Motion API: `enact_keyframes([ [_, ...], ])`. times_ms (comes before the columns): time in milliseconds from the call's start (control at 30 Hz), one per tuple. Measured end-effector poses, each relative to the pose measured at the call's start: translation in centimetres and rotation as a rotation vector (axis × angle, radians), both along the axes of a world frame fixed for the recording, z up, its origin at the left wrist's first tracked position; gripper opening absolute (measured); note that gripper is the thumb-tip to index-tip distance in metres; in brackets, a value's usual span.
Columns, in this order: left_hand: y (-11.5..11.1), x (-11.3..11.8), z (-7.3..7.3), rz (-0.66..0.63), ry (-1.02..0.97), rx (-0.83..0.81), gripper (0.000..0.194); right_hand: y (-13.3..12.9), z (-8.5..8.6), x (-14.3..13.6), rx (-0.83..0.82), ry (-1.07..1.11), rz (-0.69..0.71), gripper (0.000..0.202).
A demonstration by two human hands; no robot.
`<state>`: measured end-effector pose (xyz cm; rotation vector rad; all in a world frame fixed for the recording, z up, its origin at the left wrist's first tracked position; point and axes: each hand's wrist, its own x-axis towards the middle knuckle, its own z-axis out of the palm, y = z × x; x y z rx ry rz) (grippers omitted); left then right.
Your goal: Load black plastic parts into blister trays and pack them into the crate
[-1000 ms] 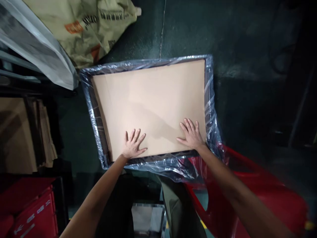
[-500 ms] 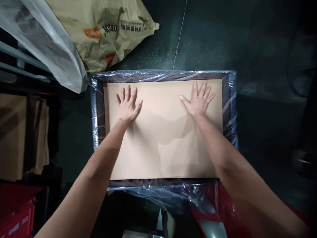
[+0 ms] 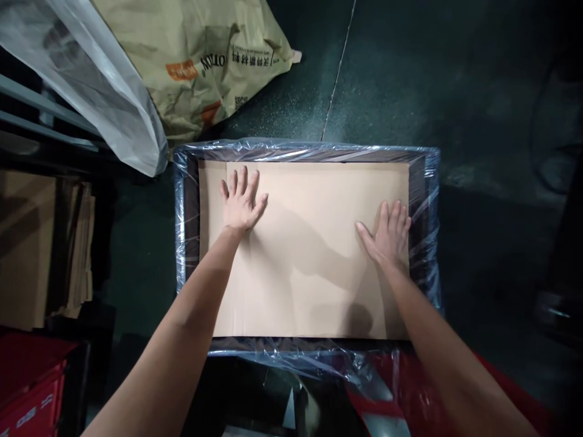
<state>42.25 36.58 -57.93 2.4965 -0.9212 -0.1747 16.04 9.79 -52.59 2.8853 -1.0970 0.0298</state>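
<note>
A flat sheet of tan cardboard (image 3: 291, 303) lies inside a dark rectangular bin (image 3: 192, 212). Clear plastic film (image 3: 432, 200) lines the bin and folds out over its rim. My left hand (image 3: 243, 203) is spread palm down on the cardboard's upper left part, fingers apart. On the right side, near the sheet's right edge, my right hand (image 3: 389, 233) also rests palm down, its thumb stretched away from the fingers. Neither hand holds anything.
A yellow printed sack (image 3: 204, 73) and a whitish plastic bag (image 3: 132, 121) are beyond the bin at upper left. Folded cardboard (image 3: 27, 249) stands at left, above a red crate (image 3: 34, 394). Pale specks lie on the dark green floor (image 3: 387, 79).
My right hand has slid toward me and to the right over the cardboard. My left hand keeps its place on the sheet. The whole view has shifted slightly.
</note>
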Motion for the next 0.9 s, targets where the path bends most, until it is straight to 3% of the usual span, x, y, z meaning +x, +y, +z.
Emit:
enact_keyframes([
  [133,-0.2,0.5,-0.5,0.01,0.01,-0.039,0.069,-0.1,-0.4,-1.0,-0.012,0.051,-0.031,0.083],
  [200,1.3,-1.2,-0.3,0.05,0.041,-0.023,0.068,0.2,0.4,-0.7,0.031,0.098,-0.034,0.082],
  [267,4.5,-5.0,0.3,0.098,0.085,0.045,0.067,1.7,1.7,-1.5,0.057,0.127,-0.017,0.082],
  [367,10.2,-12.3,1.4,0.108,0.204,0.236,0.07,5.7,3.1,-5.2,0.057,0.146,0.044,0.085],
  [467,13.5,-17.2,1.2,0.163,0.261,0.358,0.071,9.2,2.4,-9.8,0.125,0.19,0.096,0.088],
  [533,13.9,-18.1,0.4,0.182,0.239,0.372,0.071,10.0,0.9,-11.7,0.132,0.212,0.092,0.09],
  [633,13.1,-17.7,-1.0,0.183,0.22,0.383,0.072,9.6,-1.2,-12.3,0.096,0.228,0.068,0.095],
  [733,12.3,-17.0,-0.9,0.122,0.296,0.456,0.072,9.4,-1.2,-11.6,0.069,0.259,0.058,0.09],
  [800,12.4,-16.8,1.4,0.071,0.344,0.486,0.069,10.2,0.8,-11.0,0.107,0.316,0.04,0.085],
  [833,12.9,-16.6,3.5,0.05,0.349,0.486,0.067,11.0,2.4,-10.7,0.143,0.338,0.022,0.082],
  [900,14.9,-16.4,9.7,0.014,0.326,0.478,0.058,13.2,6.8,-9.6,0.223,0.342,-0.011,0.076],
])
